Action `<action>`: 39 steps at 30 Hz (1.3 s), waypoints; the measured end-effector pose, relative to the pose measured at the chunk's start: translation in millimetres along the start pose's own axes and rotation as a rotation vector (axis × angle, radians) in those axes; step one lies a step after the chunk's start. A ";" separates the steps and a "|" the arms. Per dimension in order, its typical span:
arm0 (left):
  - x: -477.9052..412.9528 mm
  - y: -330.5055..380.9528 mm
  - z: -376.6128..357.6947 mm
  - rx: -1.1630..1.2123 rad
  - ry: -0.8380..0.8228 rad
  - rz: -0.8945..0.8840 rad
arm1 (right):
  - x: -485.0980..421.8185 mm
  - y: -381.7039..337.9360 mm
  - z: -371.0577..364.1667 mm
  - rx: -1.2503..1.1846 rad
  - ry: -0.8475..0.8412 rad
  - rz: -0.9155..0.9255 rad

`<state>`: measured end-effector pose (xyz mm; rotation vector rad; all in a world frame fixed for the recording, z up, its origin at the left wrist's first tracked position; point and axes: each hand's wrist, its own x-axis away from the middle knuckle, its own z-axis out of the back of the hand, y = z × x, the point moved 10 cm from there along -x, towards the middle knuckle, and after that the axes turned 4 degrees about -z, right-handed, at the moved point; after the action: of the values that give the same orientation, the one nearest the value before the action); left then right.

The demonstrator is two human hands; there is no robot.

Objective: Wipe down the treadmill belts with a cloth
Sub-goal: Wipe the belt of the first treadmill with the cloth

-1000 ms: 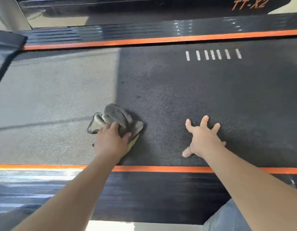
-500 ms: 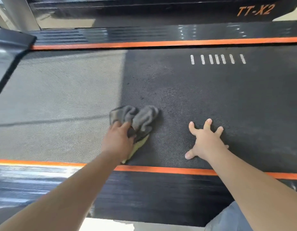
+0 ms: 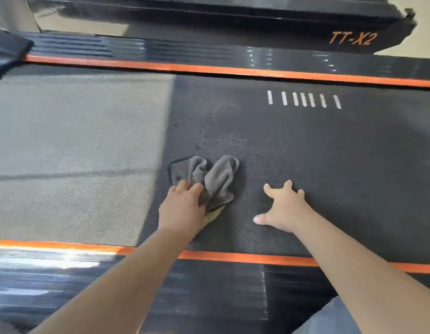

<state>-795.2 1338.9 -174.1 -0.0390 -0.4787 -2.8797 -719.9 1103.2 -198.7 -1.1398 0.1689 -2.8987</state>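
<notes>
1. Hands and cloth on a treadmill, seen from a camera on my head: I lean over the near side rail [image 3: 209, 297], both bare forearms reaching forward onto the treadmill belt [image 3: 341, 160].
2. The belt is dark and finely textured. Its long axis runs left to right across my view, edged by a near orange stripe [image 3: 245, 257] and a far orange stripe [image 3: 233, 71].
3. My left hand [image 3: 182, 210] grips a crumpled grey cloth [image 3: 210, 179], with my fingers curled over its near edge and pressing it to the belt. A yellowish corner pokes out beside my palm.
4. The bulk of the cloth lies ahead of my left hand, bunched in two folds that fan away from me towards the far orange stripe.
5. My right hand [image 3: 285, 213] lies open on the belt, palm down and fingers spread, bracing my weight as I judge it. It sits just right of the cloth, near but not touching.
6. The left hand is the one on the cloth, so the next stroke belongs to it. I judge that a stroke to the right would meet my braced right hand; one away from me or leftwards would not.
7. Left of the cloth, a sunlit patch [image 3: 76, 153] turns the belt pale grey. The cloth sits at its edge, on the shaded side.
8. Beyond my right hand, short white dashes [image 3: 303, 99] are printed near the far stripe.
9. Behind stands another machine's dark frame [image 3: 209, 18], with orange lettering [image 3: 352, 38] reading "TT-X2".
</notes>
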 end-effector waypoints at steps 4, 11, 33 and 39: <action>37.5 45.0 -23.8 0.032 -0.131 -0.308 | -5.6 -32.5 47.4 -0.084 0.229 0.145; -60.3 -60.5 28.5 -0.075 -0.025 -0.051 | -48.8 -74.1 62.4 -0.070 0.082 0.189; -79.5 3.5 -0.3 0.147 -0.145 -0.456 | -92.8 -86.0 49.5 0.074 0.030 0.056; -134.1 -56.6 24.0 -0.118 -0.179 -0.456 | -91.5 -87.1 49.7 0.073 0.009 0.072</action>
<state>-677.2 1427.4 -177.7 -0.2374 -0.3891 -3.3698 -617.4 1190.7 -215.1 -1.0863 0.1014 -2.8229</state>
